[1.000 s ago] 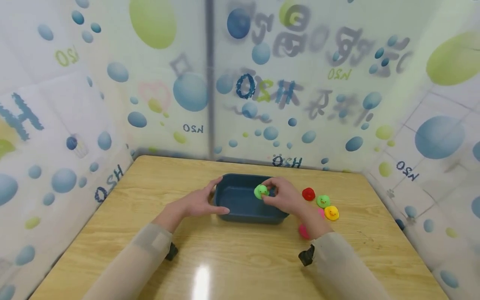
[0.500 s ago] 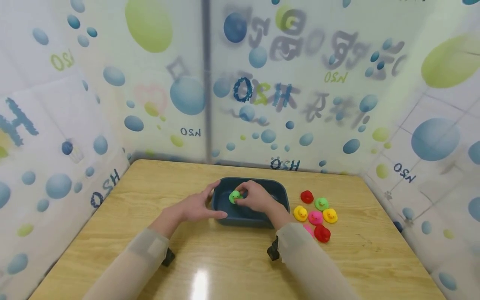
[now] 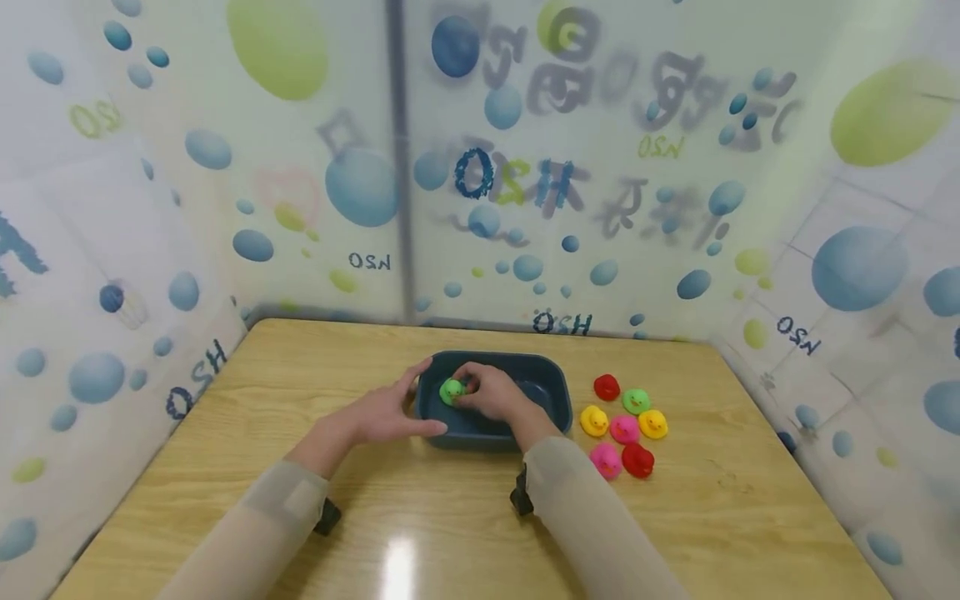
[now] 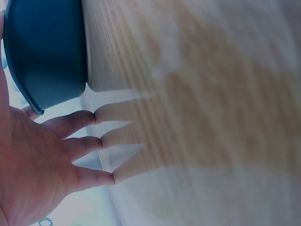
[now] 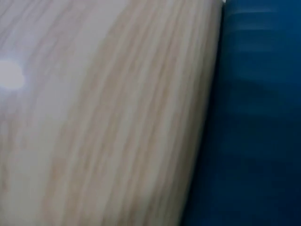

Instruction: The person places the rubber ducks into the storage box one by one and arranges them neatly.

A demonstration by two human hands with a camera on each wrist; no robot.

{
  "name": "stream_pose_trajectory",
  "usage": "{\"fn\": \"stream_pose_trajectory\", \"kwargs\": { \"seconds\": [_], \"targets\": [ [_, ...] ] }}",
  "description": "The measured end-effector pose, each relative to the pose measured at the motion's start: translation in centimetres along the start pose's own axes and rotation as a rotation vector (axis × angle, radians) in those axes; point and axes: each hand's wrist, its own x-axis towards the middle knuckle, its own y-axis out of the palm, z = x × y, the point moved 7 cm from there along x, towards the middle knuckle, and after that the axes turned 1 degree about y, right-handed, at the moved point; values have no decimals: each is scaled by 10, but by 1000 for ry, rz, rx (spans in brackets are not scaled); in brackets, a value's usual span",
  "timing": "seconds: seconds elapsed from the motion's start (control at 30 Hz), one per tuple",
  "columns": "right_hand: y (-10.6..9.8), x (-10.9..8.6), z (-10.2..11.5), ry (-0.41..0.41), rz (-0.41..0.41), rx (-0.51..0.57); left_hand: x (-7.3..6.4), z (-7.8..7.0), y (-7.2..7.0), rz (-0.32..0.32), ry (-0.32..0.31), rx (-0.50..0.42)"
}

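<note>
A dark blue plastic basin (image 3: 480, 442) sits on the wooden table. Inside its left part, my right hand (image 3: 497, 395) pinches a green rubber duck (image 3: 452, 392) between thumb and fingers, low over the basin floor. At the basin's left end is my left hand (image 3: 381, 415), fingers spread and thumb along the near side. From the left wrist, the same left hand (image 4: 42, 162) shows an outstretched palm, its fingers against the table beside the basin (image 4: 47, 52). In the right wrist view only the basin wall (image 5: 256, 122) and tabletop appear; the right hand is out of that frame.
Right of the basin lies a loose group of rubber ducks: red (image 3: 607, 387), green (image 3: 636, 402), yellow (image 3: 594, 421) and pink (image 3: 625, 429) among them. Behind the table (image 3: 300, 358), a bubble-patterned curtain (image 3: 480, 275) hangs close to the back edge.
My right hand has carried the green duck leftward and down, from over the basin's right side to its left part. The left hand stays at the basin's left end.
</note>
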Motion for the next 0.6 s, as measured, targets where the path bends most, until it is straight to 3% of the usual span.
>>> {"fn": "stream_pose_trajectory", "kwargs": {
  "seconds": [0.6],
  "targets": [
    [3, 4, -7, 23, 31, 91, 1, -4, -7, 4, 36, 21]
  ]
}}
